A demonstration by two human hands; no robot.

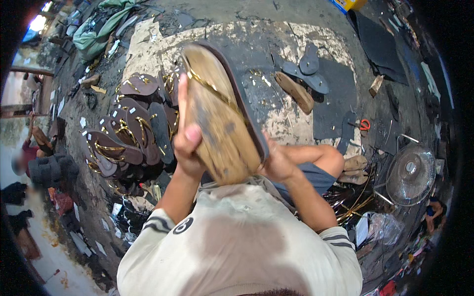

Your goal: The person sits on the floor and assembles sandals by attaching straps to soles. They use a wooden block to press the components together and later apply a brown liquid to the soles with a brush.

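Note:
In front of my chest I hold a wooden shoe last (212, 108) with a dark brown sandal (256, 130) around its right side. A gold strap (210, 86) crosses the last's upper part. My left hand (187, 141) is closed on the last's left edge, thumb on the wood and a finger stretched along the side. My right hand (279, 162) grips the sandal and last at the lower right; its fingers are partly hidden behind them. The last is slightly blurred. Left of my hands lies a pile of finished-looking dark sandals (140, 130) with gold straps.
Beyond my right hand, a second wooden last (295, 92) lies near dark sole pieces (308, 76) on a worn sheet (289, 123). Orange-handled scissors (364, 125) lie farther right, near a standing fan (411, 168). Scraps litter the floor. Other people (34, 153) are at the far left and right.

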